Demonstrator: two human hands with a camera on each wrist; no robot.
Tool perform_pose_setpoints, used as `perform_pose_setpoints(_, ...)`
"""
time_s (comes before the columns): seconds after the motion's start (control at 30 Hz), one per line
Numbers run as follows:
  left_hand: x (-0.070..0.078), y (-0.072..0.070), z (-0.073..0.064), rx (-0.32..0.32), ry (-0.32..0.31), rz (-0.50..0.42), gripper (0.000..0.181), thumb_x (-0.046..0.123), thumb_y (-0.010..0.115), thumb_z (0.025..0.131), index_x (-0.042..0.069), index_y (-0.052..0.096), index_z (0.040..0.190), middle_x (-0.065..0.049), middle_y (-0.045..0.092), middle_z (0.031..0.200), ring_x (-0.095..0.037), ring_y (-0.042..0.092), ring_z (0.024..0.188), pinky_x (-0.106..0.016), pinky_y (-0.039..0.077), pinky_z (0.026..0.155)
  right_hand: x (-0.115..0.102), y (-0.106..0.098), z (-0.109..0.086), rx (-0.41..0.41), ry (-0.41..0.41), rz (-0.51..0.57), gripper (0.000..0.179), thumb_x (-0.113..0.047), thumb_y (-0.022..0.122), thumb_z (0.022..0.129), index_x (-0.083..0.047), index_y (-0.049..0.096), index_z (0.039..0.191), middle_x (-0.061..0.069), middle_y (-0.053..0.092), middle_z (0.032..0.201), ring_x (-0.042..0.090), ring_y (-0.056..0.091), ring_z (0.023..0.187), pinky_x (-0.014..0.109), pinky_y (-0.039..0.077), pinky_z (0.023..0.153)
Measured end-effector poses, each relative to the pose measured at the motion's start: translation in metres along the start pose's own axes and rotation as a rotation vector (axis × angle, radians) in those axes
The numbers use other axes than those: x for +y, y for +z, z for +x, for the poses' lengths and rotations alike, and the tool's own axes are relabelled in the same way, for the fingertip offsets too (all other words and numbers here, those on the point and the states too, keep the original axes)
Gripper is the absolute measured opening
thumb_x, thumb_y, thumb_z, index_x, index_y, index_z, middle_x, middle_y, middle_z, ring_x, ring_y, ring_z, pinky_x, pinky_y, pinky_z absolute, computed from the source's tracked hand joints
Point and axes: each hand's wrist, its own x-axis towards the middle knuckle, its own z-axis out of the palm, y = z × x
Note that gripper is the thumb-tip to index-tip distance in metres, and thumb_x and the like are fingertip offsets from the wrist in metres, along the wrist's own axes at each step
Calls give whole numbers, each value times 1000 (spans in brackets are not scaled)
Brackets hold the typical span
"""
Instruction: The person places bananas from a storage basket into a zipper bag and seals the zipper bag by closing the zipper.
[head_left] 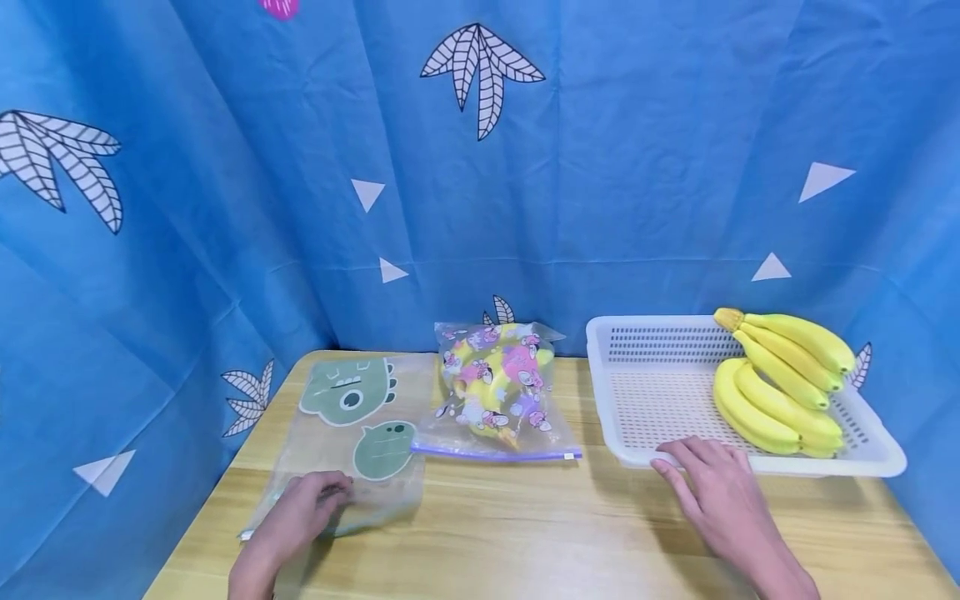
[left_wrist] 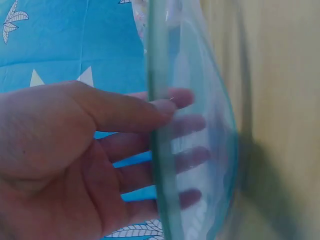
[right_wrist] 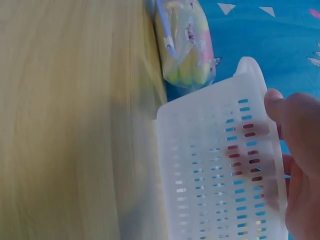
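The left wrist view is showing left fingers pinching the clear bag. Right fingers are gripping the basket, bananas lying beyond them, plain only from the head.

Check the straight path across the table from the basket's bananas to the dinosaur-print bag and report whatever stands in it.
Two things stand between the bananas and the dinosaur-print bag: the white basket's left wall, then the filled, purple-zipped bag lying on the table. Nothing visible blocks the way above them.
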Motion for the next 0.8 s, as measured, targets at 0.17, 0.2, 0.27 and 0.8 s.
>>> perform_pose_setpoints(0.17, 6, -8, 14, 82, -6, 24, 15, -2, 70, 93, 12, 76, 90, 2, 74, 88, -9, 61, 77, -30, 55, 70, -4, 3, 0, 30, -2, -22, 17, -25, 73, 94, -11, 73, 104, 8, 71, 101, 34, 64, 95, 44, 38, 76)
perform_pose_setpoints(0.2, 7, -10, 16, 97, -8, 35, 15, -2, 70, 92, 12, 76, 91, 1, 74, 88, -10, 61, 77, -31, 55, 70, -5, 3, 1, 34, -3, -20, 18, -25, 73, 93, -11, 73, 104, 8, 71, 101, 33, 64, 95, 44, 38, 76)
perform_pose_setpoints(0.27, 10, -15, 22, 117, -9, 52, 12, 0, 71, 93, 11, 76, 90, -1, 74, 89, -12, 61, 77, -34, 55, 70, -5, 3, 2, 36, 0, -15, 17, -25, 73, 93, -11, 73, 103, 7, 71, 101, 32, 64, 95, 42, 37, 76)
perform_pose_setpoints(0.8, 23, -60, 30, 602, -89, 94, 19, -4, 67, 91, 4, 76, 106, -16, 77, 92, -39, 70, 85, -46, 47, 65, -7, 4, 13, -40, 80, -12, 18, -30, 71, 97, -14, 75, 104, 5, 72, 102, 30, 65, 96, 40, 36, 75)
